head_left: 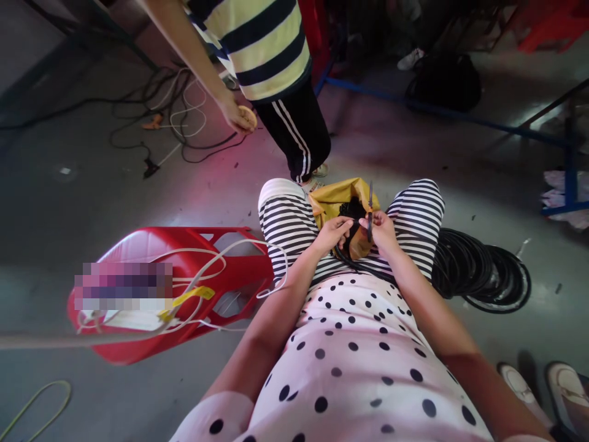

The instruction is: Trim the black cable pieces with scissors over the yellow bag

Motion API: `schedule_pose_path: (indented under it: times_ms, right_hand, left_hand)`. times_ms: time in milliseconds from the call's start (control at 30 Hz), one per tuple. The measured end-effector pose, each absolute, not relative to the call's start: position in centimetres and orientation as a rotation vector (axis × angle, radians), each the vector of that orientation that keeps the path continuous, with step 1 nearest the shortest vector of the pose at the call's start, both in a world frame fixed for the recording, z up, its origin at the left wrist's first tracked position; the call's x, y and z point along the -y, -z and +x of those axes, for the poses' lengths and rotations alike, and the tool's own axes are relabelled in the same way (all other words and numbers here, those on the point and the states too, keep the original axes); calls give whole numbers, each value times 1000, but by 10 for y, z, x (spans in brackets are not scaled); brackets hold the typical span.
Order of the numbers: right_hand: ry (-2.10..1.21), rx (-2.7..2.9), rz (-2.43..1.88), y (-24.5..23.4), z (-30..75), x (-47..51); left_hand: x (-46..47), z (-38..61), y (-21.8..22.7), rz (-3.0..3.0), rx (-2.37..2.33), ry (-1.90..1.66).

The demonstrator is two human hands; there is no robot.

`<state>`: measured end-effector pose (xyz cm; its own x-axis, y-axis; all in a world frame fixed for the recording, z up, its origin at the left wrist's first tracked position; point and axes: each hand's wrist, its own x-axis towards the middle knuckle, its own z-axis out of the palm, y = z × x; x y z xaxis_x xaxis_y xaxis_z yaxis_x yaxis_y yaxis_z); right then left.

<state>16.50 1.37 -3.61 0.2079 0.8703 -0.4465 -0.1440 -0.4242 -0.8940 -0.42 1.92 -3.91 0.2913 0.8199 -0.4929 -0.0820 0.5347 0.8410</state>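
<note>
My left hand (335, 234) is closed in a pinch, with a small dark piece at its fingertips that looks like part of a black cable. Close beside it, my right hand (381, 230) is closed on a thin black cable (370, 199), whose upper length stands up past the fingers. The fingertips of both hands nearly meet above my lap. Under and behind them, a yellow bag (338, 191) lies open between my knees with dark contents inside. More black cable (352, 263) runs across my lap below the hands. Exact details at the fingertips are too small to make out.
To the left stands a red plastic stool (243, 270) with white cords (202, 252) over it. Black cable coils (483, 270) lie on the floor to the right. Ahead stands a person (271, 55) holding a round yellowish thing; tangled cords (179, 104) lie beyond.
</note>
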Motion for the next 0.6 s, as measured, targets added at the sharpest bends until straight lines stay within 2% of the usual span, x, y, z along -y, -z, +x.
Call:
schedule_pose_path:
  times_ms: [600]
  right_hand:
    - [-1524,652,-1512,48,169,-13]
  left_hand:
    - [-20,-1,61,881,-1220,-779]
